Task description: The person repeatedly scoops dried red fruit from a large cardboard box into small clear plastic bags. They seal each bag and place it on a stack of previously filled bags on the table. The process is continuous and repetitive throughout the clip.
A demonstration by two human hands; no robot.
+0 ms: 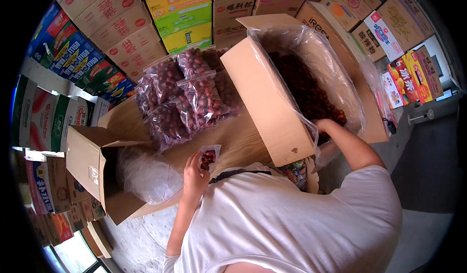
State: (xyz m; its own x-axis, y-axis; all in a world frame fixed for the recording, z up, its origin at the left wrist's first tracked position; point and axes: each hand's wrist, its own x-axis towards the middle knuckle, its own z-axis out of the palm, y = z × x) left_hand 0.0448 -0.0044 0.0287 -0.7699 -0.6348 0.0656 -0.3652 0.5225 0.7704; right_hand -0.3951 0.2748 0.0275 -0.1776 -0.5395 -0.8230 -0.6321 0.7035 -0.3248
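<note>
My left hand [197, 174] holds a clear plastic bag [216, 155] by its side; the bag stands open and has some dried red dates [208, 159] in it. My right arm reaches into a large cardboard box [270, 101] lined with clear plastic film. Many red dates [303, 83] lie in that box. Only the back of my right hand [322, 126] shows at the near end of the dates; its fingers are hidden. Beyond my left hand, several filled zip bags of dates [200, 97] lie side by side and on one another on the wooden table [233, 136].
An open cardboard carton [85, 160] with a clear plastic sack [149, 178] spilling out lies at the left. Stacked cartons [233, 8] line the far side, and more stacks stand left and right. Below the big box, a container with colourful wrappers [296, 172] is partly hidden.
</note>
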